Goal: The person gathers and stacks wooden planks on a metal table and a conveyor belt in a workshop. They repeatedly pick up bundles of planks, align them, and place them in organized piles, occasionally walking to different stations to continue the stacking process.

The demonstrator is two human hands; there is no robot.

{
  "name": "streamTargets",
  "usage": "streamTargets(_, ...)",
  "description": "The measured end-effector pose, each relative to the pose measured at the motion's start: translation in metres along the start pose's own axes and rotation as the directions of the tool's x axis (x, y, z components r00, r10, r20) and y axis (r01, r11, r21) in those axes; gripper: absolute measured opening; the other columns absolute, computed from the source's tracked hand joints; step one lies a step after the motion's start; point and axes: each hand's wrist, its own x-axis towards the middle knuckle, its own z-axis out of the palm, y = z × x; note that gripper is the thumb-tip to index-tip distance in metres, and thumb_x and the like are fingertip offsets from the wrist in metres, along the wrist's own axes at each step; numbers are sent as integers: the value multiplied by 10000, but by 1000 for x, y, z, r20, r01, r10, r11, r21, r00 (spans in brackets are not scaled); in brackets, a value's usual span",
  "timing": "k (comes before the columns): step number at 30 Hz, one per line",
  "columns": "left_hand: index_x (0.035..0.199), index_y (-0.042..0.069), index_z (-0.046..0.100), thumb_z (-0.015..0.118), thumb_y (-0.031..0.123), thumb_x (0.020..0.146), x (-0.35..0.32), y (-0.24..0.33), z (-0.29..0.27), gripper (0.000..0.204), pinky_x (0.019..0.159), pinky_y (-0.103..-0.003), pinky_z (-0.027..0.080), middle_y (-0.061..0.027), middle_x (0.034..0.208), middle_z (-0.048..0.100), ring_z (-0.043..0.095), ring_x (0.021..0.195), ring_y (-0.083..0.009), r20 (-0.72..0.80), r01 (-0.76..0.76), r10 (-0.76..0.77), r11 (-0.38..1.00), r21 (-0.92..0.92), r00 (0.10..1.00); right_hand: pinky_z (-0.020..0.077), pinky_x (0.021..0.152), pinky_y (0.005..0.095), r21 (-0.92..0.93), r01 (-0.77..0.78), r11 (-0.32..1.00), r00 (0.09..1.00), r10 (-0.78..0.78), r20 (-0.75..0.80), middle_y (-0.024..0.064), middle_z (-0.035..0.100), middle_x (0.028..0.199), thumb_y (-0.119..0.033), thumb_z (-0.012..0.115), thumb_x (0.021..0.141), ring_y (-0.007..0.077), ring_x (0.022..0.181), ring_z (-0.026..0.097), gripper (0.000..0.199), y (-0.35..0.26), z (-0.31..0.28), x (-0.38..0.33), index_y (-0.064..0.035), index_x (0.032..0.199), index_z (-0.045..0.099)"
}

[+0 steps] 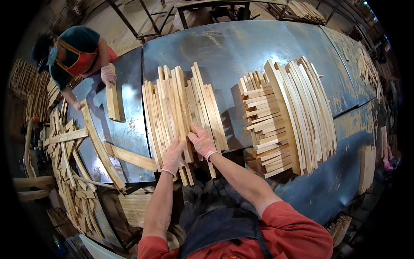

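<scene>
Both gloved hands, left hand (173,158) and right hand (202,141), lay open-fingered (gripping nothing) on the wooden slats (181,108) stretching beyond their fingertips.

Pale wood slats (181,108) lying side-by-side, flat on table.

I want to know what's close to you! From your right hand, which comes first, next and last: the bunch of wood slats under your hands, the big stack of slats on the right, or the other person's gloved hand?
From the right hand:
1. The bunch of wood slats, right under it, in the middle.
2. The big stack of slats, off to the right.
3. The other person's gloved hand, far up on the left.
</scene>
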Motion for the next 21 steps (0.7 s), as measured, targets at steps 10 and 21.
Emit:
streamTargets(10,1588,25,575,733,392,1026,-36,6,19,690,1182,-474,488,-269,1513,639,631,1378,-423,-34,-53,83,847,529,996,406,1293,476,-495,-211,843,977,192,-90,316,489,1651,-534,840,900,450,1544,483,1175,-75,29,32,12,1749,238)
streamTargets(21,1667,189,496,734,102,862,-83,-46,-108,844,1250,-540,402,-189,1690,489,472,1542,-427,-224,123,216,400,908,950,404,1309,462,-593,-224,773,974,167,-151,320,434,1702,-417,878,900,449,1543,497,1199,-66,48,38,5,1766,164)
